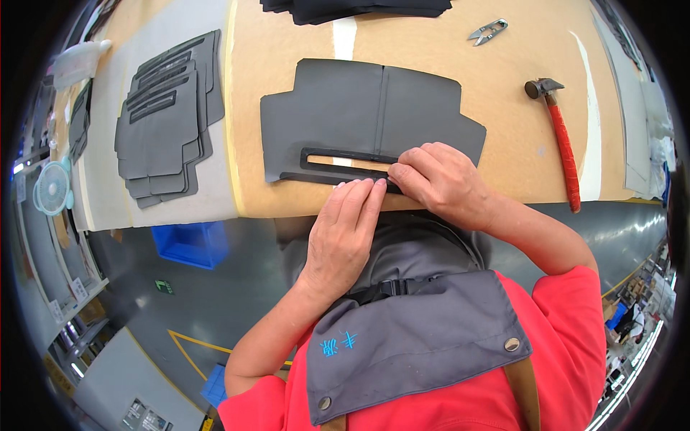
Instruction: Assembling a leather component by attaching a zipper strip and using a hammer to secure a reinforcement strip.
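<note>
A flat dark grey sheet (374, 118) with a long slot is laid crosswise just beyond the hands. Its near strip is pressed flat by the left hand (345, 233), fingers together, and pinched by the right hand (438, 179).

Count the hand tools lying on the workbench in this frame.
2. A red-handled hammer lies at the right of the workbench, and small metal thread snips lie near the far edge, upper right. Others may lie outside the view.

hidden: near edge of black cut piece (374, 115) under both hands | cut off: dark stack (359, 7) beyond it, top edge | blurred: shelves far left
</note>
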Demonstrator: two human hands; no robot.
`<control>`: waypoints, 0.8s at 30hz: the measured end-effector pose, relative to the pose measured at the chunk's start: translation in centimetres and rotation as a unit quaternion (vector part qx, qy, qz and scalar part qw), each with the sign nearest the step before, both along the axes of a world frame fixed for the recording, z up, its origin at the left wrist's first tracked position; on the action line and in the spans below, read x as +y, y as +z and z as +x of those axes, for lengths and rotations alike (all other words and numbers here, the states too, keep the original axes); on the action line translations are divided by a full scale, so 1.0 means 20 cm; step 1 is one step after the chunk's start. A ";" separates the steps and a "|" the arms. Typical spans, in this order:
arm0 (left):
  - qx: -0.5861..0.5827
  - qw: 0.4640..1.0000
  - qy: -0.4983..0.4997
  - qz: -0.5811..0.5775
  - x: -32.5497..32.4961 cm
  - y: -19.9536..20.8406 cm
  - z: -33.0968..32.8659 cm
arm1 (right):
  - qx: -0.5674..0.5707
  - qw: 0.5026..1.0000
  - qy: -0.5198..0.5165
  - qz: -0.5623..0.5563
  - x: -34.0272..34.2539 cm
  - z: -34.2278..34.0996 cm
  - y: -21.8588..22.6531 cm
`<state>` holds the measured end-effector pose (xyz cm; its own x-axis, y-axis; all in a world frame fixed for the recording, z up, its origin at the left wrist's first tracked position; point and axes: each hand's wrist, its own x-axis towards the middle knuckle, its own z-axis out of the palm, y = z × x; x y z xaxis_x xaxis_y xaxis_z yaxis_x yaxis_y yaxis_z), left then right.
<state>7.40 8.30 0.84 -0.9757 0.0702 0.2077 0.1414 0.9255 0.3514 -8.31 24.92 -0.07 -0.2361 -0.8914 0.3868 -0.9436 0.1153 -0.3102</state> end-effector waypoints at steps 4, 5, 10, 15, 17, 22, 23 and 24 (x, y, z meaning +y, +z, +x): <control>0.007 1.000 -0.006 -0.016 -0.01 0.01 -0.01 | 0.021 0.998 0.010 0.050 -0.02 0.00 0.06; 0.005 1.000 -0.013 -0.018 -0.02 0.02 -0.02 | 0.030 0.997 0.015 0.062 -0.02 0.00 0.06; -0.002 1.000 -0.022 -0.016 -0.03 0.04 -0.04 | 0.025 0.995 0.030 0.095 -0.04 -0.04 0.03; -0.004 0.998 -0.037 -0.043 -0.03 0.04 -0.03 | -0.217 0.970 -0.057 0.088 -0.07 -0.02 0.08; -0.003 0.999 -0.033 -0.036 -0.03 0.04 -0.03 | -0.231 0.966 -0.064 0.100 -0.07 -0.02 0.10; -0.017 0.999 -0.026 0.012 -0.04 0.04 -0.03 | -0.261 0.958 -0.080 0.086 -0.01 -0.05 0.09; -0.016 0.999 -0.015 0.047 -0.04 0.04 -0.03 | -0.255 0.962 -0.071 0.065 0.02 -0.05 0.09; -0.015 0.996 -0.005 0.082 -0.04 0.04 -0.04 | -0.249 0.966 -0.063 0.043 0.04 -0.05 0.09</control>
<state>6.64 7.48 1.72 -0.9812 0.0467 0.1873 0.1365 0.8536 0.5026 -9.21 25.65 1.64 -0.4821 -0.8673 0.1239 -0.6571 0.2644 -0.7059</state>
